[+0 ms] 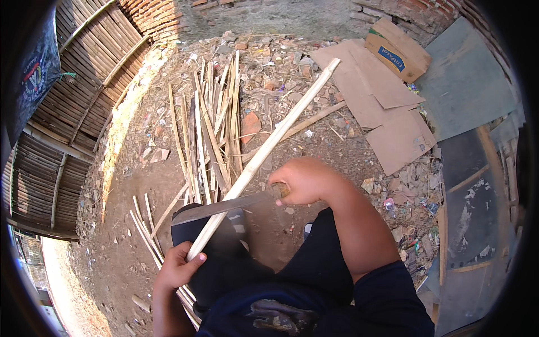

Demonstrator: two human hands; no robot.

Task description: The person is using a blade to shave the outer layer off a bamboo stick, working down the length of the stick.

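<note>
My left hand (179, 266) is closed round the near end of a long pale bamboo strip (269, 147), which slants up and away to the right. In my right hand (306, 181) is the wooden handle of a machete (224, 206). Its dark blade points left and lies across the strip, a short way beyond my left hand, over my left knee. I cannot tell which edge of the blade meets the bamboo. Past my knees a heap of split bamboo strips (216, 126) lies on the dirt. More thin strips (147, 236) lie beside my left leg.
Flattened cardboard (365, 84) and a cardboard box (397, 50) lie at the far right, near grey sheets (466, 78). A bamboo-slat wall (84, 73) stands at the left, a brick wall (269, 19) at the back. Rubble and litter cover the ground (151, 135).
</note>
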